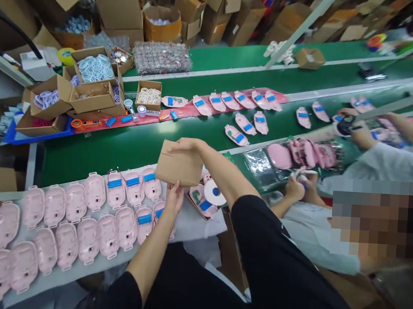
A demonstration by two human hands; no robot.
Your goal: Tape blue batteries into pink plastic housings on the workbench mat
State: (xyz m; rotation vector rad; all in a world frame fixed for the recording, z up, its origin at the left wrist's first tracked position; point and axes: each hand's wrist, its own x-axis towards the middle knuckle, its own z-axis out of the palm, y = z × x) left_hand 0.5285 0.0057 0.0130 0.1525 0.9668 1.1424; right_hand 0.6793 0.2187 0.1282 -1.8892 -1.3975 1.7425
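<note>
A small brown cardboard box (178, 166) is held up over the near edge of the work surface. My right hand (186, 145) grips its top edge from above, fingers curled over it. My left hand (174, 197) pinches its bottom edge from below. Under and behind the box lie several pink plastic shells (65, 220) in rows on a white sheet, some fitted with blue batteries (132, 181). A white roll of tape (215, 192) sits just right of the box.
A green conveyor belt (130, 145) carries more pink shells (245, 124). Open cardboard boxes of rings (94, 68) stand at the far left. A co-worker's hands (299, 183) work at the right beside bagged pink parts (297, 153).
</note>
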